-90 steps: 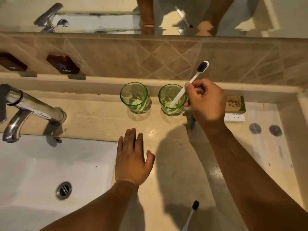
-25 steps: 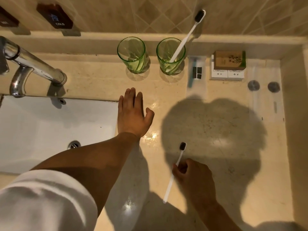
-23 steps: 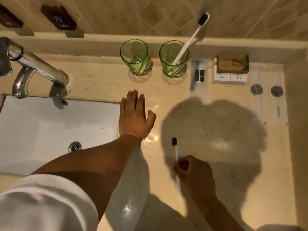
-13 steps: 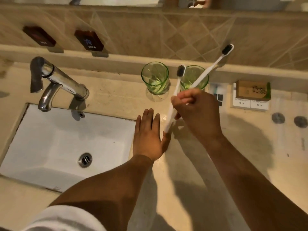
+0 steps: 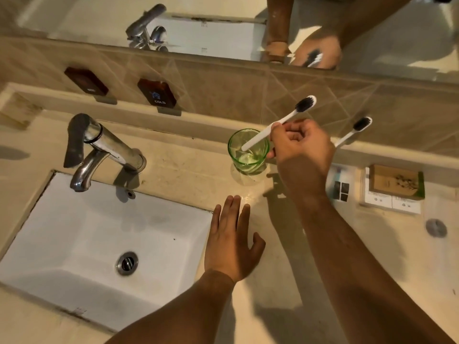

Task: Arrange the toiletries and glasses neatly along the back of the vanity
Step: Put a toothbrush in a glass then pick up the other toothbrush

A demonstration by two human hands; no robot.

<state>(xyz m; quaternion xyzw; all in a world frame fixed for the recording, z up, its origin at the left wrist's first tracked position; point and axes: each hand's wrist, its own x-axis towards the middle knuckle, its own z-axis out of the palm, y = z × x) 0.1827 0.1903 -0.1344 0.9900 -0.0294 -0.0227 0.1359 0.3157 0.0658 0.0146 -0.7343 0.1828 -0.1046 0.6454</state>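
Now that your right hand (image 5: 301, 147) has carried the second toothbrush (image 5: 278, 124) off the bench (image 5: 285, 281) into the left glass (image 5: 248, 151), release it; your left hand (image 5: 231, 240) rests flat, empty.

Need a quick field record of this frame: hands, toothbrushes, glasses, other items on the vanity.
right hand: holds a toothbrush by the handle, its end inside the left glass
left hand: flat on the counter by the sink, holding nothing
second toothbrush: bristles up, leaning toward the back ledge; its glass is hidden behind the right hand
sachet: flat, right of the hand
soap box: on white packets
faucet: behind the sink
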